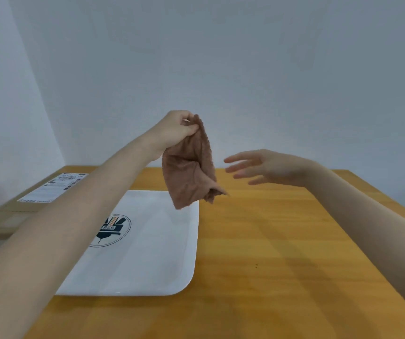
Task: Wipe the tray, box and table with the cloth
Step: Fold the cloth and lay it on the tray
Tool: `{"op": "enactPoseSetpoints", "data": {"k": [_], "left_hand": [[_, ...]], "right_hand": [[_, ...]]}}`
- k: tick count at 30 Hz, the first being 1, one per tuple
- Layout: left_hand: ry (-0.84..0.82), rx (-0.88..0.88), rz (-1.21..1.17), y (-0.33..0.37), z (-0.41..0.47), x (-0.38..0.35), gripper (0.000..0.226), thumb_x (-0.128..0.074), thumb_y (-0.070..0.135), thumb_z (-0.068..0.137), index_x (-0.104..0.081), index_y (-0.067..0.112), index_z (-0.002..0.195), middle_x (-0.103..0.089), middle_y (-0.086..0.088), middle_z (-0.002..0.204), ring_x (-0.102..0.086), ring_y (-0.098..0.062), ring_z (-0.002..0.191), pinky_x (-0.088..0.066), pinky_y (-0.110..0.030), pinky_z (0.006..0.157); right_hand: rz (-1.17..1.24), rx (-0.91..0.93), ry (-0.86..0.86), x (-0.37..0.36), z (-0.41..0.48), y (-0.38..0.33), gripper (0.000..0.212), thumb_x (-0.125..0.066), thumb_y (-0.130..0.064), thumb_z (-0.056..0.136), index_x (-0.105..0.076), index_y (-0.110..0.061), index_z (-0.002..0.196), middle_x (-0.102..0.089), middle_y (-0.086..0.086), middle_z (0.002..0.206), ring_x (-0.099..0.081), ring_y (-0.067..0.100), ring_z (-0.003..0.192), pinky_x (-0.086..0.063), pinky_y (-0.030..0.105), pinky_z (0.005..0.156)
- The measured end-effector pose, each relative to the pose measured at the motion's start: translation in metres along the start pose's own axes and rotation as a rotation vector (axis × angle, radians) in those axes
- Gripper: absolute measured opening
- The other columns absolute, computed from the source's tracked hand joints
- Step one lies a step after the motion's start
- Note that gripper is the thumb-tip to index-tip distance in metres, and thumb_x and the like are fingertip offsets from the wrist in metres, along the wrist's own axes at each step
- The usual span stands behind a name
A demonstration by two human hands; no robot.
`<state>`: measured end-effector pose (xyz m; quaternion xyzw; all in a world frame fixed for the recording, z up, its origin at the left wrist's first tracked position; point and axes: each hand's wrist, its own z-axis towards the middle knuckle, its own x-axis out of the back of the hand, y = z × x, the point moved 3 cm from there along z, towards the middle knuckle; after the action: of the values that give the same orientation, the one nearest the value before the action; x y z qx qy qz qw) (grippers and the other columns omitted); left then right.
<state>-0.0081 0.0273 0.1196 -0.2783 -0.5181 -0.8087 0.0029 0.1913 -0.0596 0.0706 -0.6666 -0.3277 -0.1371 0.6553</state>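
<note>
Left hand point(177, 129) pinches the cloth point(189, 172) aloft, right hand point(267, 166) spread open; tray point(152, 265) shows a round logo point(111, 230), box point(8, 215) label point(54, 187) unreadable.

On the worktop point(269, 241) lie one white tray point(147, 265) and, left of it, one cardboard box point(25, 201); above it, one brown cloth point(189, 167) and two hands.

The left forearm point(79, 211) hides part of the tray point(152, 260), and print on the box point(10, 215) label point(53, 188) is illegible.
</note>
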Motion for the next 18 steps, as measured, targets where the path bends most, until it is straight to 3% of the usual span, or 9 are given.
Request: {"op": "enactPoseSetpoints", "data": {"k": [4, 6, 9, 11, 14, 16, 18], "left_hand": [[0.074, -0.204, 0.224, 0.019, -0.002, -0.013, 0.013, -0.049, 0.011, 0.095, -0.061, 0.011, 0.1, -0.063, 0.002, 0.089, -0.059, -0.01, 0.083, -0.045, -0.019, 0.076], [0.119, -0.28, 0.291, 0.025, -0.004, -0.019, 0.011, -0.05, 0.01, 0.094, -0.06, 0.009, 0.098, -0.062, 0.003, 0.092, -0.058, -0.012, 0.09, -0.043, -0.02, 0.078], [0.209, -0.319, 0.296, 0.027, -0.006, -0.017, 0.009, -0.048, 0.01, 0.095, -0.057, 0.013, 0.094, -0.059, 0.005, 0.089, -0.056, -0.013, 0.092, -0.041, -0.015, 0.076], [0.287, -0.302, 0.26, 0.024, -0.005, -0.008, 0.009, -0.048, 0.01, 0.095, -0.057, 0.011, 0.096, -0.061, -0.001, 0.095, -0.057, -0.017, 0.096, -0.044, -0.021, 0.082], [0.334, -0.216, 0.15, 0.012, -0.004, 0.007, 0.01, -0.047, 0.011, 0.095, -0.057, 0.013, 0.097, -0.062, -0.004, 0.103, -0.058, -0.019, 0.104, -0.045, -0.032, 0.092], [0.344, -0.137, 0.074, 0.003, -0.003, 0.015, 0.01, -0.047, 0.012, 0.096, -0.056, 0.014, 0.099, -0.063, -0.005, 0.105, -0.059, -0.019, 0.104, -0.047, -0.033, 0.092], [0.328, -0.06, -0.003, -0.004, -0.004, 0.02, 0.011, -0.046, 0.014, 0.098, -0.055, 0.012, 0.103, -0.063, -0.004, 0.097, -0.062, -0.019, 0.091, -0.051, -0.033, 0.081]], "right_hand": [[0.139, 0.11, 0.177, -0.015, 0.01, -0.027, 0.04, -0.063, -0.044, 0.084, -0.059, -0.028, 0.121, -0.066, -0.008, 0.117, -0.063, 0.008, 0.107, -0.05, 0.032, 0.093], [0.089, 0.122, 0.244, -0.026, 0.015, -0.039, 0.031, -0.066, -0.037, 0.083, -0.064, -0.018, 0.107, -0.07, -0.004, 0.097, -0.066, 0.009, 0.088, -0.053, 0.025, 0.077], [-0.099, 0.077, 0.323, -0.033, 0.022, -0.04, 0.016, -0.066, -0.021, 0.082, -0.06, -0.006, 0.086, -0.06, 0.001, 0.07, -0.058, 0.014, 0.062, -0.047, 0.023, 0.055], [-0.058, 0.033, 0.349, -0.029, 0.024, -0.029, 0.017, -0.067, -0.018, 0.083, -0.062, -0.003, 0.088, -0.066, 0.005, 0.077, -0.065, 0.017, 0.068, -0.055, 0.025, 0.058], [0.137, 0.048, 0.392, -0.018, 0.018, -0.015, 0.024, -0.068, -0.019, 0.084, -0.067, 0.001, 0.097, -0.072, 0.013, 0.096, -0.071, 0.022, 0.086, -0.06, 0.034, 0.075], [0.233, 0.099, 0.405, -0.012, 0.013, -0.014, 0.019, -0.067, -0.02, 0.086, -0.069, -0.003, 0.094, -0.072, 0.01, 0.093, -0.07, 0.02, 0.087, -0.059, 0.029, 0.075], [0.374, 0.136, 0.415, -0.007, 0.01, -0.019, 0.014, -0.063, -0.021, 0.088, -0.066, -0.007, 0.085, -0.068, 0.004, 0.077, -0.066, 0.017, 0.073, -0.055, 0.026, 0.064]]}}
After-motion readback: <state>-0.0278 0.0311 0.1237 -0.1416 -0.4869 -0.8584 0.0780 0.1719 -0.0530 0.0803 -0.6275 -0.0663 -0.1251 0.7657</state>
